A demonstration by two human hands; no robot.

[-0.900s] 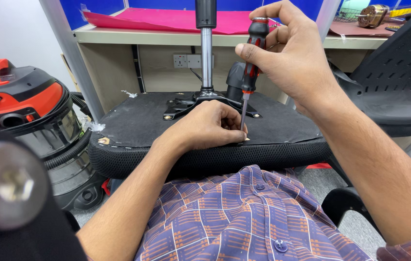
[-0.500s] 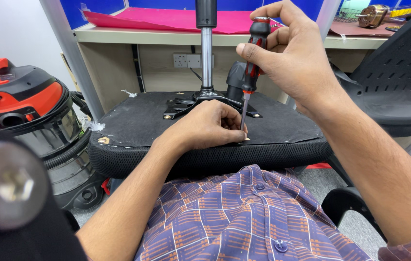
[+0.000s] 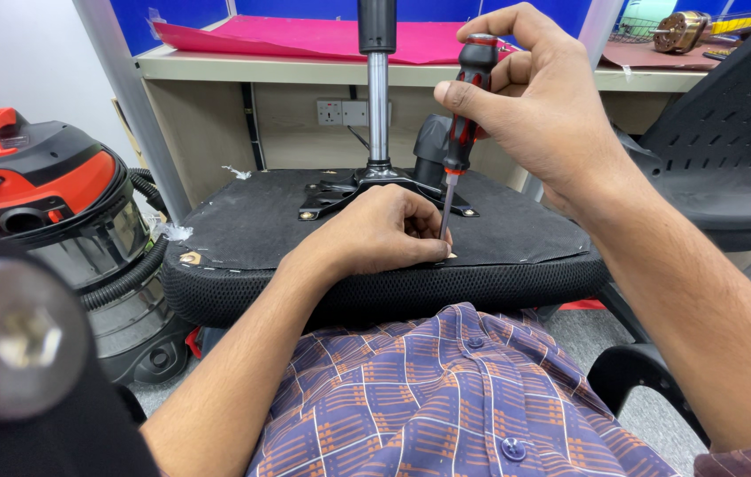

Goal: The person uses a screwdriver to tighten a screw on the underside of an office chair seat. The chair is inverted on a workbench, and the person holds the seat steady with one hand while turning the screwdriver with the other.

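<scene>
Screwdriver [image 3: 462, 124], red/black handle, stands nearly upright w/ a slight lean, handle up and a bit further from the body than the tip. Right hand [image 3: 534, 106] is clamped round the handle from the right side, thumb and fingers wrapped on it. Shaft runs straight down below that hand; tip lands just beside the left hand's fingertips [image 3: 436, 249], near the front edge of the upturned chair seat [image 3: 243, 230]. Left hand [image 3: 375, 231] lies flat-ish on the seat underside, fingers pinched together around the tip's landing spot; whether a screw sits between them can't tell, too small. So long axis = vertical, right hand above, left hand directly under it and nearer the body. Chair's gas column [image 3: 378, 88] rises behind both hands; red vacuum cleaner [image 3: 49, 194] well off to the left of the left hand.
</scene>
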